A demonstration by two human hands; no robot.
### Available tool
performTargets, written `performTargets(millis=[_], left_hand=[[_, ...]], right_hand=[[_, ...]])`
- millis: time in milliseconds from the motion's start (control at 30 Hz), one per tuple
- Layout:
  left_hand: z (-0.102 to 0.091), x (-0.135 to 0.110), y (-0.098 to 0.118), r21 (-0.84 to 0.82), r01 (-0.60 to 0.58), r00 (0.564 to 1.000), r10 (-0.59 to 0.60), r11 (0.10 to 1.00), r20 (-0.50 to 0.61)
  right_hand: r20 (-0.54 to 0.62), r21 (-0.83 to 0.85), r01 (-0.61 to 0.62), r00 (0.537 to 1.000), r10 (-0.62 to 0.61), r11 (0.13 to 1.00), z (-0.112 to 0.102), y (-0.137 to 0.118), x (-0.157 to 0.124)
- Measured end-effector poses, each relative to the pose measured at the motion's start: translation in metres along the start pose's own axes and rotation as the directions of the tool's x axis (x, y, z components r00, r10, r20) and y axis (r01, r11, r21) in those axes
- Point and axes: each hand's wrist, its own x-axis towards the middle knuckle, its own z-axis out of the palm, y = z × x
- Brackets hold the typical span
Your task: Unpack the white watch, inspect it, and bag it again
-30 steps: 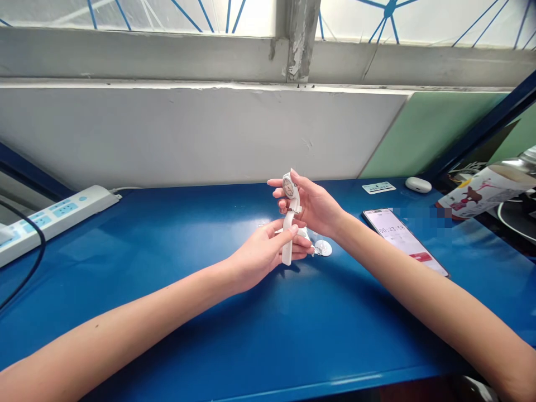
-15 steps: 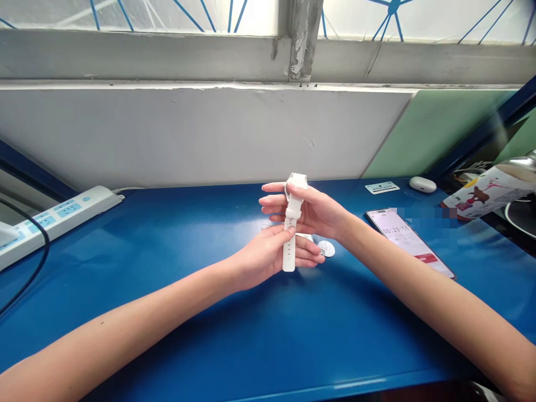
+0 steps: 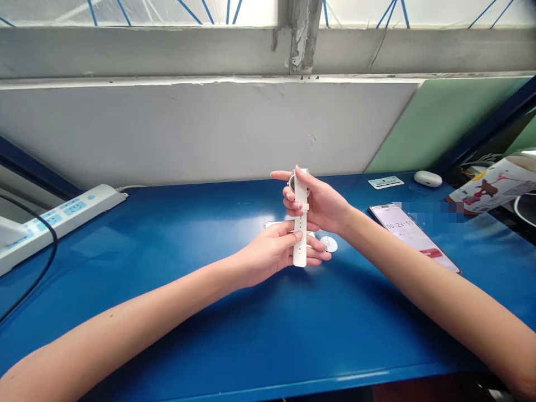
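Note:
A white wristwatch [image 3: 300,223] stands upright above the blue table [image 3: 209,312], its strap hanging down. My right hand [image 3: 320,204] is closed round the watch's upper part, fingers curled over the case. My left hand [image 3: 274,251] pinches the lower strap between thumb and fingers. A small round white disc [image 3: 329,244] lies on the table just right of my left fingers, and a clear flat packet [image 3: 274,225] shows behind them.
A phone [image 3: 414,237] with a running timer lies to the right, a white earbud case [image 3: 427,178] and a small card [image 3: 386,182] behind it. A white power strip [image 3: 58,215] with a black cable lies at the left. A printed carton [image 3: 494,184] sits at the far right.
The watch has turned in my hands: its dial faced me a second ago, now the strap's edge faces me. Both hands shifted slightly right.

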Motion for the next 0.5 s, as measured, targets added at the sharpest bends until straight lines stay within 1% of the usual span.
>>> performTargets(millis=[67, 233, 500], left_hand=[[-0.0004, 0.0003, -0.0001, -0.014, -0.006, 1.0, 0.006, 1.0, 0.001], [-0.0032, 0.0019, 0.0, -0.028, 0.011, 1.0, -0.011, 1.0, 0.011], [-0.0033, 0.0013, 0.0038, -0.048, 0.005, 1.0, -0.005, 0.999, 0.0]], right_hand=[[0.0, 0.037, -0.027, 1.0, 0.027, 0.999, 0.0008, -0.0016, 0.0006], [0.048, 0.111, -0.06, 0.997, 0.055, 0.992, 0.0041, -0.0032, -0.0003], [0.019, 0.178, -0.03, 0.999, 0.027, 0.984, 0.0022, -0.0016, 0.0002]])
